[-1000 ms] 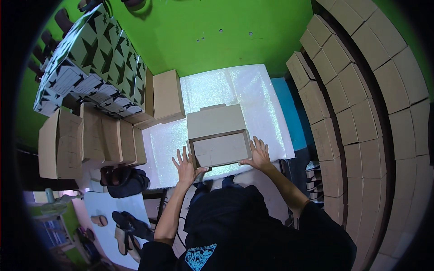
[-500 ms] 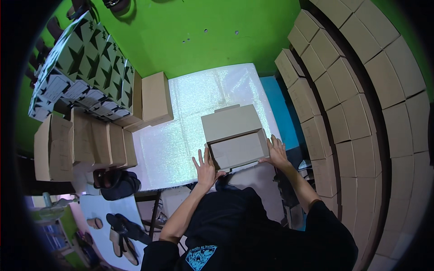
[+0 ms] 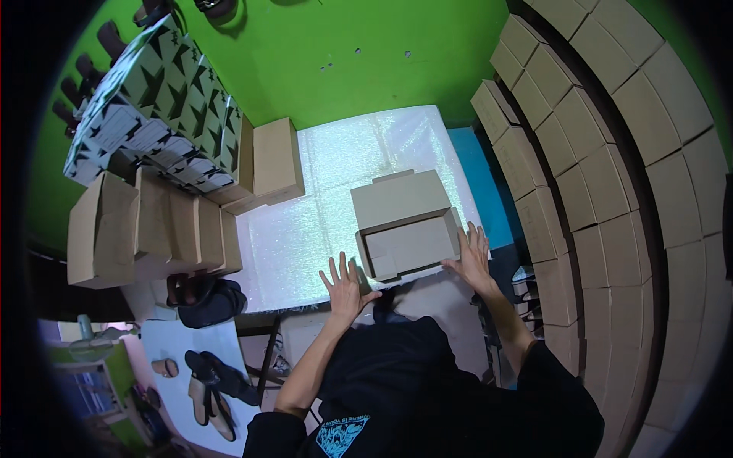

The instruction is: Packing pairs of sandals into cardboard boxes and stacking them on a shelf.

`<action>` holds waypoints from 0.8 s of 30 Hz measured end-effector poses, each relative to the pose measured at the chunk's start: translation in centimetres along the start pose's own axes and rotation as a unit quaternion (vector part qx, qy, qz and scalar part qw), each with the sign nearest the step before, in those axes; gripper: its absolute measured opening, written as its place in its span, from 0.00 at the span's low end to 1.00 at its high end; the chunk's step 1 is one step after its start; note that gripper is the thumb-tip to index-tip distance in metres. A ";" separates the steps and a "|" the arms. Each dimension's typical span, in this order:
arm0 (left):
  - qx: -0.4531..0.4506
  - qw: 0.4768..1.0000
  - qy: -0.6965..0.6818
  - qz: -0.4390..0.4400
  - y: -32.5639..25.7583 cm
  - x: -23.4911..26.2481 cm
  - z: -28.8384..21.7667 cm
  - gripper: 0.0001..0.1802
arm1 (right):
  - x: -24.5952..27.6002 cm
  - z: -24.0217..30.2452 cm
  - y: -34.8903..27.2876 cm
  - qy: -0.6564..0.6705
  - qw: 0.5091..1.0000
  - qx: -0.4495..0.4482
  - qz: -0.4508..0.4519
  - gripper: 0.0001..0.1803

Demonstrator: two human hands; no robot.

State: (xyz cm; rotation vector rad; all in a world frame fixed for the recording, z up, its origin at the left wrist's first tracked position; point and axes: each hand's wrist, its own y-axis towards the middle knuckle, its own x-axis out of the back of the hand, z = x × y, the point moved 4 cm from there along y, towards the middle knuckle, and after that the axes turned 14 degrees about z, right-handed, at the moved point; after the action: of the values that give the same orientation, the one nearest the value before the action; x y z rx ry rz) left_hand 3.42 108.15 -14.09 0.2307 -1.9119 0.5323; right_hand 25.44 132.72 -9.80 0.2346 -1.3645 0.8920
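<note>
An open brown cardboard box (image 3: 408,243) with its lid (image 3: 398,198) folded back lies on the white foam-covered table (image 3: 305,237), near its front edge. My left hand (image 3: 347,282) is spread flat beside the box's left front corner, fingers apart. My right hand (image 3: 473,256) rests against the box's right side with fingers splayed. Neither hand grips anything.
A closed brown box (image 3: 276,160) sits at the table's left. Black-and-white patterned boxes (image 3: 156,107) and folded cardboard boxes (image 3: 145,229) stand further left. A tall wall of stacked brown boxes (image 3: 603,168) curves along the right. Shoes (image 3: 206,382) lie on the floor below left.
The view has shifted, so the box and both hands now appear further right. My left hand has come off the box's front edge and lies flat beside it.
</note>
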 end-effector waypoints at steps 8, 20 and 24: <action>0.049 0.998 -0.045 0.005 -10.6 1.1 3.1 0.65 | -5.0 8.3 -8.3 0.072 0.990 0.094 -0.076 0.49; 0.014 0.997 -0.069 0.022 -26.8 -0.2 3.2 0.61 | -11.0 18.6 -23.6 0.052 0.992 0.116 -0.006 0.49; 0.019 0.997 -0.062 0.029 -31.0 -0.6 3.8 0.59 | -13.5 19.5 -28.0 0.058 0.993 0.105 0.015 0.47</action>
State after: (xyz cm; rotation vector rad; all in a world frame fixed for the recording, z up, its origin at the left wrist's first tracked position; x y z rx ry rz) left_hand 12.93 79.01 -7.90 0.2375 -2.0354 0.6049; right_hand 30.33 96.41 -7.90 0.3194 -1.1699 1.0601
